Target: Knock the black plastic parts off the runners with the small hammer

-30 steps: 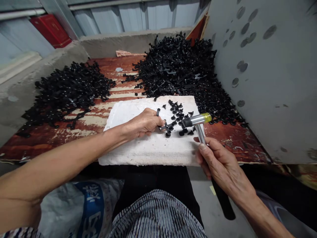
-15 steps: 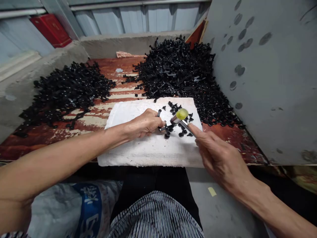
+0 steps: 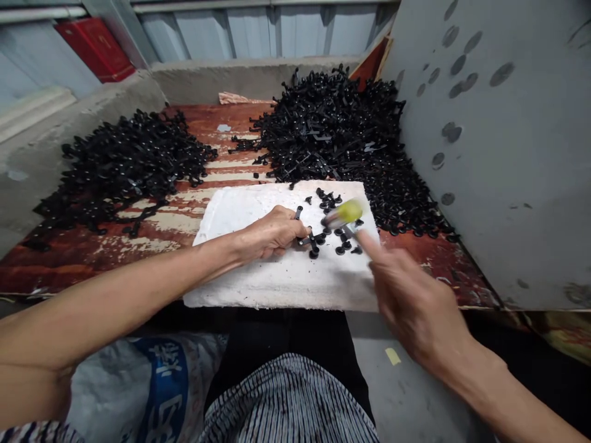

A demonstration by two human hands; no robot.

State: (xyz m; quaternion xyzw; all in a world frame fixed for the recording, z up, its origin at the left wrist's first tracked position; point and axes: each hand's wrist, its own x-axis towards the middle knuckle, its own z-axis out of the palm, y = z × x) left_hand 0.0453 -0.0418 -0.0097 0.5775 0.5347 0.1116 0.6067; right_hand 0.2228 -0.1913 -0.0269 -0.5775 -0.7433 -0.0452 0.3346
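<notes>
Hammer [image 3: 348,213] has shifted, partly hiding black studs [image 3: 328,200] on white slab [image 3: 277,284]

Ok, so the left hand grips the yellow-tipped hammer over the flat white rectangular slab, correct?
No, wrong hand: the head view shows the right hand gripping the yellow-tipped hammer over the flat white rectangular slab.

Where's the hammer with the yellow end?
In the head view, the hammer is a little right of the middle, gripped by the right hand. It looks blurred, over the white slab, near the loose black pieces.
</notes>
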